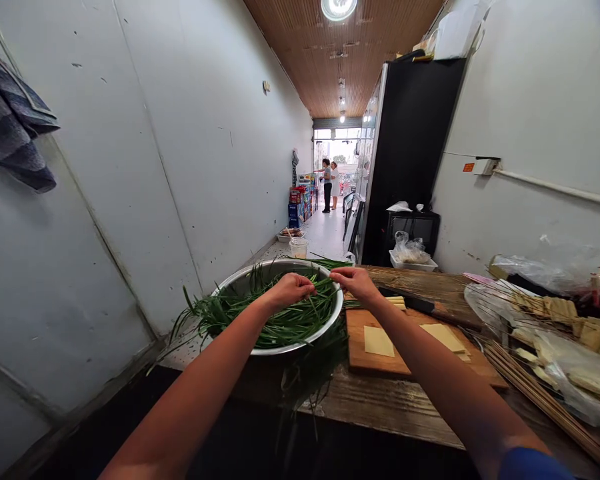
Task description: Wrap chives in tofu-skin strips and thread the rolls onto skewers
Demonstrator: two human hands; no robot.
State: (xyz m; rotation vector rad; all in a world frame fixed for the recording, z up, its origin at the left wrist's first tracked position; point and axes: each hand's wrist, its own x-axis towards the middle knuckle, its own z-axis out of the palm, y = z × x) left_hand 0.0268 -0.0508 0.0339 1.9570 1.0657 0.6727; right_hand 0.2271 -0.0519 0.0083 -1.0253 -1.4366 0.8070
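Note:
A wide metal bowl (341,303) stands at the table's left end, heaped with long green chives (280,328); several stalks droop over its rim. Above the heap, my left hand (295,288) pinches a few chives between thumb and fingers. At the right rim, my right hand (356,283) pinches the ends of the same stalks, which run between both hands. Beside the bowl lies a wooden cutting board (356,333), with square pale-yellow sheets (379,341) and more sheets (444,337) on it. Small yellow rolls (397,303) lie at its back edge.
Behind the board rests a knife with a wooden handle (455,315). Bundled thin wooden sticks (540,393) and plastic bags (580,383) with pale pieces crowd the right. A plastic tub (299,249) stands beyond the bowl. Two people (327,183) stand near the far doorway.

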